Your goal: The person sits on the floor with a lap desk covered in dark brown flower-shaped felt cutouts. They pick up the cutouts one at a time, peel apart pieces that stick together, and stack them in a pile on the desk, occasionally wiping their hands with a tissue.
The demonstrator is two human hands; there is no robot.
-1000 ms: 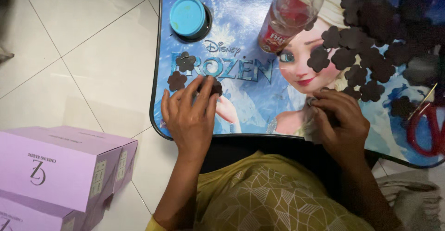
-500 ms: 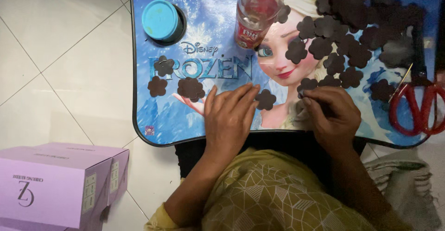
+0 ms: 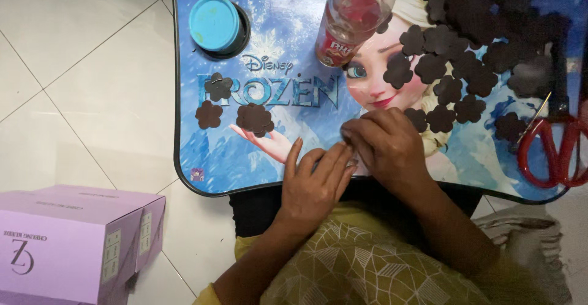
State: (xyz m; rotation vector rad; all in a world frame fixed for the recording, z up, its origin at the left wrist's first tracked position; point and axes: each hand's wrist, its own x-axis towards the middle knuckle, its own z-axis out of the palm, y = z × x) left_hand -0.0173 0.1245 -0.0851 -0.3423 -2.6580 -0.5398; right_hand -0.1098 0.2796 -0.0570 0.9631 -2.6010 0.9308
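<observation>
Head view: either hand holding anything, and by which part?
Cannot be told. The left hand and right hand meet fingertip to fingertip at the lap desk near edge; anything pinched between them is hidden.

The person wears a mustard-yellow garment printed with thin white lines that form a net of triangles and diamonds. A yellow cuff edge shows low at the left arm. Both forearms are bare, and the left hand and right hand carry no rings or watch.

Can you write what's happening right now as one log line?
left hand | meets right hand at lap table front edge | flower cutouts lie left | scissors right | grip contents hidden
</observation>
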